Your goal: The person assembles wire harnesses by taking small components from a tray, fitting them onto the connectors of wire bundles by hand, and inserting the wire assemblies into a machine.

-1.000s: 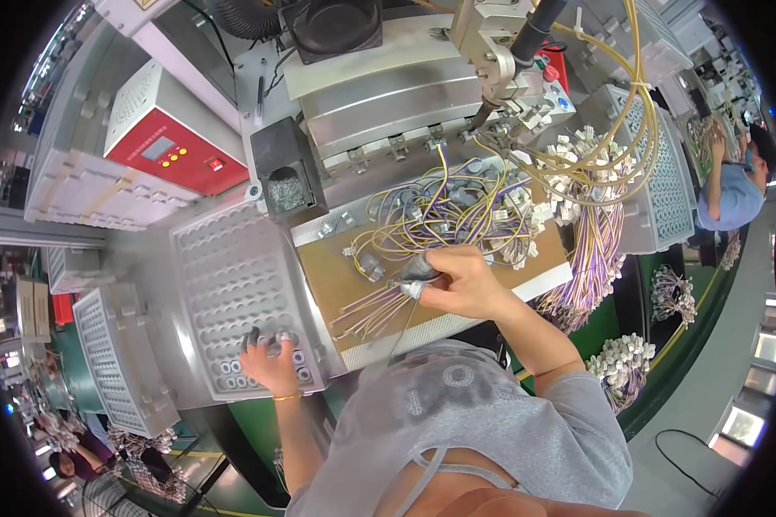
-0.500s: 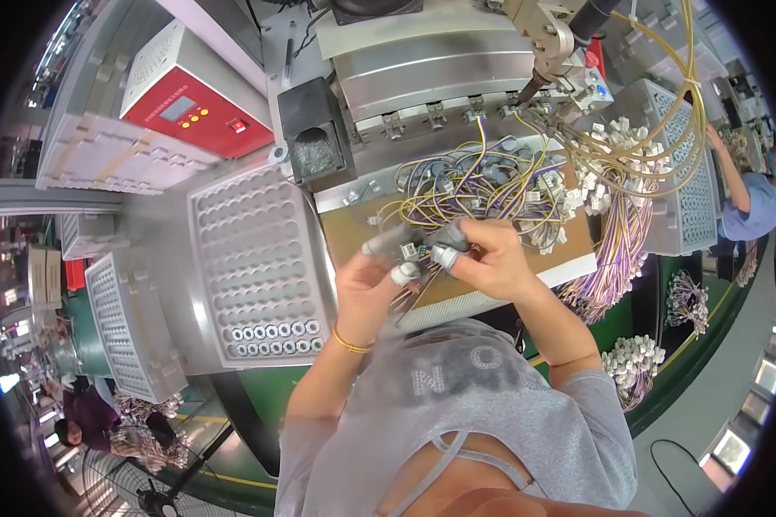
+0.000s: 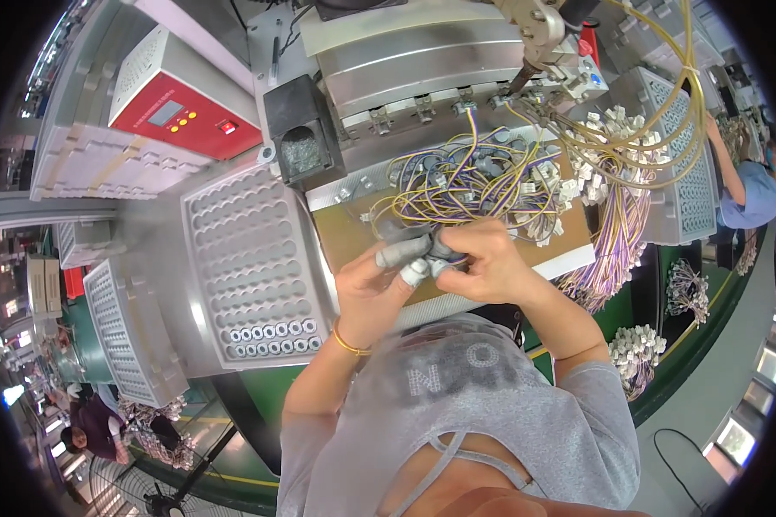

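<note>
My left hand [image 3: 372, 280] and my right hand [image 3: 485, 261] meet at the near side of a cardboard-covered work surface [image 3: 336, 234]. Grey and white finger covers wrap several fingertips on both. The fingers are pinched together around a small part that is mostly hidden between them; a bit of dark wire seems to show by the right fingertips. Just beyond lies a tangle of yellow and purple wires [image 3: 422, 205] with grey round parts and white connectors [image 3: 539, 185] among them.
A pale tray [image 3: 254, 250] with rows of round pockets stands left, its nearest rows holding ring-shaped parts [image 3: 272, 338]. Behind are a black box [image 3: 306, 129], a red-fronted control unit [image 3: 185, 112] and a metal fixture [image 3: 422, 69]. Wire bundles [image 3: 612, 233] hang right. Another person [image 3: 746, 194] works farther right.
My fingers have closed in on each other, so the small part with a white connector that showed between them is now covered. The whole view has shifted slightly.
</note>
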### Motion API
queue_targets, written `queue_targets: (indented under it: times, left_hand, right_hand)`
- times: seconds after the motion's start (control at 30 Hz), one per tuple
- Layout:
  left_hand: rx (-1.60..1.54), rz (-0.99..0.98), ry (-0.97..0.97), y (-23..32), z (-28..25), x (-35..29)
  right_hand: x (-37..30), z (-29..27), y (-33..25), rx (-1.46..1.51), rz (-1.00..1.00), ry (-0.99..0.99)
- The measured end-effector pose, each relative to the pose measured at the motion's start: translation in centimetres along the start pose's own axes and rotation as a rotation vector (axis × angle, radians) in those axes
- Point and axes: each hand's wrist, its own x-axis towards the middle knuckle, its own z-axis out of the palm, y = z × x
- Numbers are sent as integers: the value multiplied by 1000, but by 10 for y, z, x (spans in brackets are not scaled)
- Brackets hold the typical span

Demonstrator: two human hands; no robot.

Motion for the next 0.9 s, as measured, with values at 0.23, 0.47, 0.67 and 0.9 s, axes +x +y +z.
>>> queue_targets:
  times: [0.23, 0.47, 0.67, 0.9]
  left_hand:
    - [-473, -314, 119, 4, 15, 8]
    - [75, -126, -172, -40, 36, 14]
    - [1104, 464, -188, -109, 21, 0]
    - [1050, 400, -137, -108, 16, 2]
  right_hand:
    - [-12, 5, 0, 250, 273, 76]
    - [-24, -28, 25, 318, 513, 85]
    - [-27, -114, 64, 319, 513, 878]
    - [-10, -120, 98, 447, 363, 1173]
